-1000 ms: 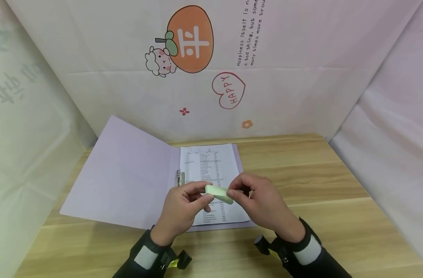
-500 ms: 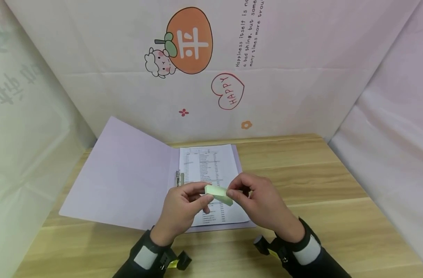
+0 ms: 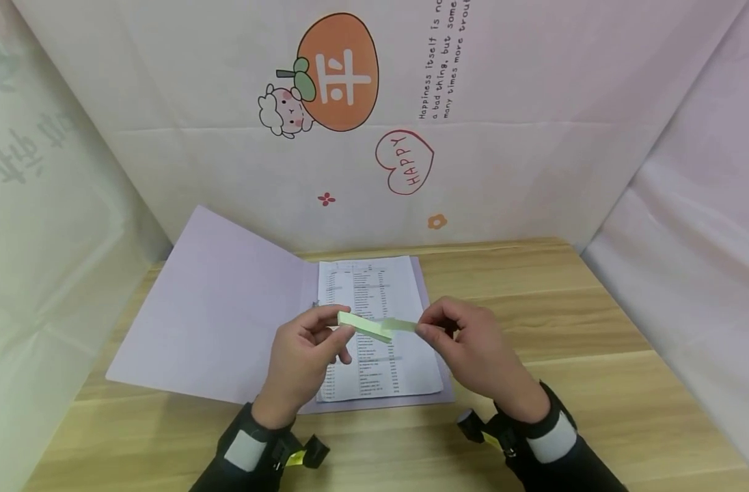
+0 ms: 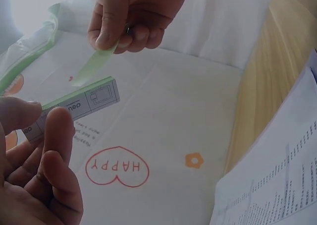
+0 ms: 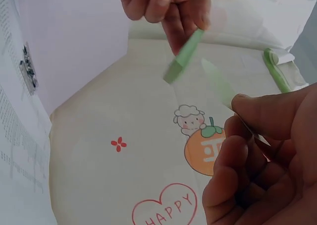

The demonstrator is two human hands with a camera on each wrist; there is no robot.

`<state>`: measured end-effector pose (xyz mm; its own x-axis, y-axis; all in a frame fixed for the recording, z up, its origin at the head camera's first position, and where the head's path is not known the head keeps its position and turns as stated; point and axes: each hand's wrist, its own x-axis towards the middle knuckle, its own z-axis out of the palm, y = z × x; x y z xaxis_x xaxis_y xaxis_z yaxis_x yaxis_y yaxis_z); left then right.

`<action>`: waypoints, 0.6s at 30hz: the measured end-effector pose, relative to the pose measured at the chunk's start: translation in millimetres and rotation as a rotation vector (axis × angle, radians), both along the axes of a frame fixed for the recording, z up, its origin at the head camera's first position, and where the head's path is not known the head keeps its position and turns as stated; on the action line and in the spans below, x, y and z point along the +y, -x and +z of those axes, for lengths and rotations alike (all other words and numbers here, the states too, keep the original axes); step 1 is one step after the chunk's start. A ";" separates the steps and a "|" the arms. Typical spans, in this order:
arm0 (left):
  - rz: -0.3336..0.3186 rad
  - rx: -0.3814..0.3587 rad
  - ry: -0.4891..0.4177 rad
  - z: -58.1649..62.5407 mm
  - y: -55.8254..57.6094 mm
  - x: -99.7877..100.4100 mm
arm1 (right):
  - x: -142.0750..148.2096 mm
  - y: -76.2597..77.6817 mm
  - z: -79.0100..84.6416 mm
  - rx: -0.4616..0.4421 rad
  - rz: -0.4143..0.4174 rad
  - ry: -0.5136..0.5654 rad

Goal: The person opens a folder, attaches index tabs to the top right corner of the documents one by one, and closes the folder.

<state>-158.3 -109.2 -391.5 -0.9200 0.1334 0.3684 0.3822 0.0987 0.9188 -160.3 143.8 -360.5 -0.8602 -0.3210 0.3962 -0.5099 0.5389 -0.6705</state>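
My left hand (image 3: 297,362) pinches a slim pad of pale green sticky notes (image 3: 361,326) between thumb and fingers, above the open folder. In the left wrist view, the printed backing of the pad (image 4: 81,105) shows. My right hand (image 3: 482,350) pinches one end of a single green sticky note (image 3: 404,324). In the right wrist view that sticky note (image 5: 218,84) appears apart from the pad (image 5: 184,56), its free end pointing towards it. Below both hands lie printed sheets (image 3: 371,379) in the lilac folder (image 3: 221,321).
The folder's cover is raised to the left, and a metal clip (image 5: 28,69) sits at its spine. The wooden table (image 3: 534,307) extends to the right of the folder. White printed cloth (image 3: 504,157) hangs behind, with more cloth at both sides.
The hands have moved apart, the left with the pad going left and slightly up. A single sticky note has been peeled from the pad and is now in the right hand.
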 end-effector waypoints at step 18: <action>-0.095 0.054 0.125 -9.2 -2.3 32.4 | 32.2 10.9 19.7 0.093 -0.054 -0.107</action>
